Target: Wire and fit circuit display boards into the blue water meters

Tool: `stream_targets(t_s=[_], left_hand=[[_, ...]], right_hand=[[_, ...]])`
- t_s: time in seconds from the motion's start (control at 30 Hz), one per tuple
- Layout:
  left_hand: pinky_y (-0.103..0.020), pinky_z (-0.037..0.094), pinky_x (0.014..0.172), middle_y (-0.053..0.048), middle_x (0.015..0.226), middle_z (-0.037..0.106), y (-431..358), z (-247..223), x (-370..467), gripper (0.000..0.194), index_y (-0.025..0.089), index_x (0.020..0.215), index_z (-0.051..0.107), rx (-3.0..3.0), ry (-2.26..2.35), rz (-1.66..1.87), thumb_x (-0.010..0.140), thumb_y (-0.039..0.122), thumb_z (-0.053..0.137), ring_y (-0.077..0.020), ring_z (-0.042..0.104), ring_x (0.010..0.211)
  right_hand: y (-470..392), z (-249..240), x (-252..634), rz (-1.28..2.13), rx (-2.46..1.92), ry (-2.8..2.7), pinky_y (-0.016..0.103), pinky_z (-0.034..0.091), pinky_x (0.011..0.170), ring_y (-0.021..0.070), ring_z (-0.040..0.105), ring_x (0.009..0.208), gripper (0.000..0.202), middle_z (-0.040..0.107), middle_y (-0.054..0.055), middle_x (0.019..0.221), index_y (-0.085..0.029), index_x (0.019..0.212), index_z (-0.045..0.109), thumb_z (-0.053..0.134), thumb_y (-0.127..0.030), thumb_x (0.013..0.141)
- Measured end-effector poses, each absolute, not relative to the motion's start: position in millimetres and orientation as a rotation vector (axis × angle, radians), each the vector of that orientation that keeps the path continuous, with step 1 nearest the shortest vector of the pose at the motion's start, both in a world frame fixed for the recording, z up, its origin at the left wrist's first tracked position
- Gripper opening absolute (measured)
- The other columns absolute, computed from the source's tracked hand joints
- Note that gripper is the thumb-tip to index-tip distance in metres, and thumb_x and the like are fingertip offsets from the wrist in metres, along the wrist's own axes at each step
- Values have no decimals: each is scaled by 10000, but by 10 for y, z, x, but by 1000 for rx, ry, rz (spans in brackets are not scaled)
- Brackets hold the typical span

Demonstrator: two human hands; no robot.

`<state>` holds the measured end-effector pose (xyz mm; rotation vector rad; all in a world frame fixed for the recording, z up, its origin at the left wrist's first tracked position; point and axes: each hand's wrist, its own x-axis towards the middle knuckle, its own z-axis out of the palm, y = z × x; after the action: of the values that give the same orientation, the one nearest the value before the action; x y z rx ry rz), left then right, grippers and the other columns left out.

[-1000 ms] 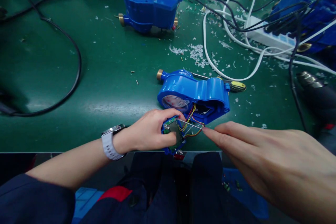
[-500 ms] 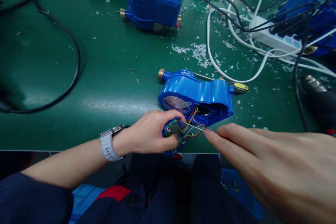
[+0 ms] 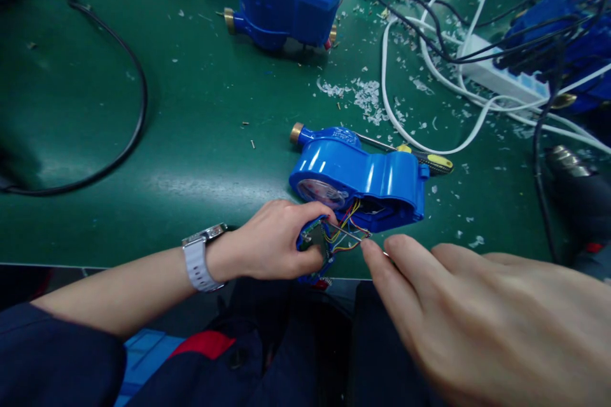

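My left hand is closed on a small circuit board in a blue frame, just above the bench's front edge. Red, yellow and other thin wires run from the board into the open underside of a blue water meter, which lies on its side. My right hand is closed round what looks like a screwdriver. Only its thin metal shaft shows; the handle is hidden in the hand. The shaft points at the board's edge, near my left thumb, and whether it touches is unclear.
Behind the meter lies a yellow-and-black screwdriver. A second blue meter stands farther back. White plastic scraps and small screws are scattered about. A power strip with tangled cables is at right, a black cable at left.
My right hand and the screwdriver have shifted slightly left. My left hand keeps its hold on the board. The view has moved a little.
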<state>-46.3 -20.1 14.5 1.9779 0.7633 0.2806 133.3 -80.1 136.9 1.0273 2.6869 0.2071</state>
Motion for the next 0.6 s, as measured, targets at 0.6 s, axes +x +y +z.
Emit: stream_targets(t_s=[0.6], left_hand=[[-273, 385, 583, -30, 723, 689, -208, 162, -464, 399, 170, 1022, 672, 1921, 798, 214, 669, 262, 509, -161, 562, 562]], right_hand=[[-718, 1308, 1450, -47, 1003, 2727, 281, 258, 316, 135, 503, 355, 369, 683, 65, 689, -148, 842, 720, 487, -10, 591]])
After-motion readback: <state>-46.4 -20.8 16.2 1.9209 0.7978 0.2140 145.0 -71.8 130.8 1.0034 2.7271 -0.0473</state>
